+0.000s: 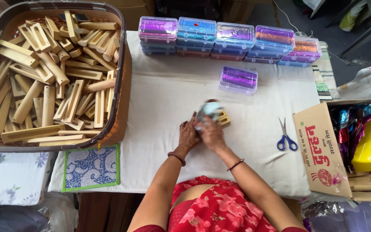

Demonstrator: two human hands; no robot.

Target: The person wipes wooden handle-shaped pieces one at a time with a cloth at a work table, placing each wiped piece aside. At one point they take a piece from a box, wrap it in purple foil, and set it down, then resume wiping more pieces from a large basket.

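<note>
My left hand [188, 135] and my right hand [211, 134] meet at the middle of the white-covered table [159, 107]. Together they grip a small wooden piece [223, 118] partly covered by a light blue wrapping [210, 109], which is blurred. The wooden end sticks out to the right of my fingers. Both wrists wear thin bangles.
A big basket [121, 90] full of pale wooden pieces [52, 77] sits at the left. Clear plastic boxes of shiny foil [232, 39] line the far edge, one box [238, 80] closer. Blue-handled scissors [286, 136] lie right, next to a cardboard box [323, 150] of foil.
</note>
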